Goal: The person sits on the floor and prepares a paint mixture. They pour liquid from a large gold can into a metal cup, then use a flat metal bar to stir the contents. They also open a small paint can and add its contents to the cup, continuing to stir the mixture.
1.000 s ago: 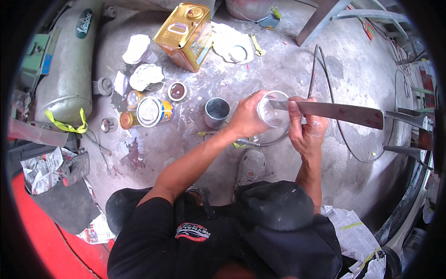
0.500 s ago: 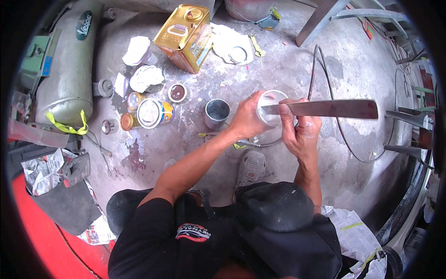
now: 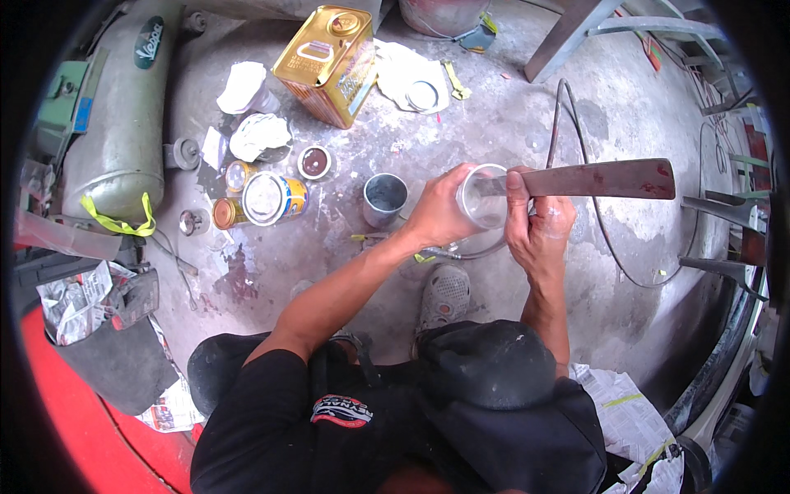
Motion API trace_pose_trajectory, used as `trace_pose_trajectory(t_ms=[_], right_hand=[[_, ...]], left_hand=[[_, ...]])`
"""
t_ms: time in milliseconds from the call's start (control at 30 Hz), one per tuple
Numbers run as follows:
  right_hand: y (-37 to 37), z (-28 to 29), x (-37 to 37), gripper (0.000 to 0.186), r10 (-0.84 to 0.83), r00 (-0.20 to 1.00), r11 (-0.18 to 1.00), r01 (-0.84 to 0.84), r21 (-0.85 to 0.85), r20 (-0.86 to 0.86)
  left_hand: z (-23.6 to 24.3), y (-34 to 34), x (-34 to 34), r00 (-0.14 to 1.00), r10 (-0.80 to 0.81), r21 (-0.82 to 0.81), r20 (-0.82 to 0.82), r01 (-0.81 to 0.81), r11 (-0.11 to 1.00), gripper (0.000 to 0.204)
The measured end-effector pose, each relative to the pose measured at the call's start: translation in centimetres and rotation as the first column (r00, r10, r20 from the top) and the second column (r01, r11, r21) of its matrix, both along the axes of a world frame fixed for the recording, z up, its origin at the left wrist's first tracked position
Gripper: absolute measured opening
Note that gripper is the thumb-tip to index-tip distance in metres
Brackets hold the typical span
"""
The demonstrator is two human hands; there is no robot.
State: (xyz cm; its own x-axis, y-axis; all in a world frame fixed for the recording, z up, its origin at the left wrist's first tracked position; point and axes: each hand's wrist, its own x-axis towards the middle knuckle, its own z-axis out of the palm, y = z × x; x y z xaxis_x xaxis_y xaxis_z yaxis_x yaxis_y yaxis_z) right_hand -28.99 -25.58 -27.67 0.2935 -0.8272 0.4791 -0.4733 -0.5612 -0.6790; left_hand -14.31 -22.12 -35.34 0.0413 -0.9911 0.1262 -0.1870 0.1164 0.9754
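Observation:
My left hand is wrapped round a clear plastic cup, tilted with its mouth toward me. In my right hand is a long flat metal stirring blade, with reddish stains near its broad end. The thumb presses on the blade's top. Its narrow end reaches into the cup's mouth; what is inside the cup is hard to make out. Just left of my left hand, a grey cup with dark inside stands on the floor.
On the floor to the left are a paint can, a small pot of brown paint and crumpled white cloth. Farther back stands a gold square tin. A black hose loops at right, near a metal stand.
The blade has turned in my right hand: its broad end has swung slightly away from me and its stained flat face now shows. The cup has shifted slightly right.

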Motion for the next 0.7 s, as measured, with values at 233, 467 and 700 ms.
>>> trace_pose_trajectory(t_ms=[233, 467, 700], right_hand=[[0.0, 0.2, -0.6, 0.007, -0.032, 0.997, 0.999, 0.031, -0.008, -0.071], [0.2, 0.3, -0.8, 0.008, 0.05, 0.998, 0.997, -0.052, 0.049, 0.045], [0.2, 0.5, -1.0, 0.009, 0.001, 1.0, 0.999, -0.003, 0.053, 0.028]], left_hand=[[0.2, 0.1, 0.0, 1.0, 0.001, 0.039, -0.013, -0.001, 0.999, 0.058], [0.2, 0.0, 0.1, 1.0, 0.018, 0.006, -0.005, -0.018, 1.0, 0.06], [0.4, 0.0, 0.1, 0.999, 0.034, 0.009, -0.007, -0.034, 0.999, 0.06]])
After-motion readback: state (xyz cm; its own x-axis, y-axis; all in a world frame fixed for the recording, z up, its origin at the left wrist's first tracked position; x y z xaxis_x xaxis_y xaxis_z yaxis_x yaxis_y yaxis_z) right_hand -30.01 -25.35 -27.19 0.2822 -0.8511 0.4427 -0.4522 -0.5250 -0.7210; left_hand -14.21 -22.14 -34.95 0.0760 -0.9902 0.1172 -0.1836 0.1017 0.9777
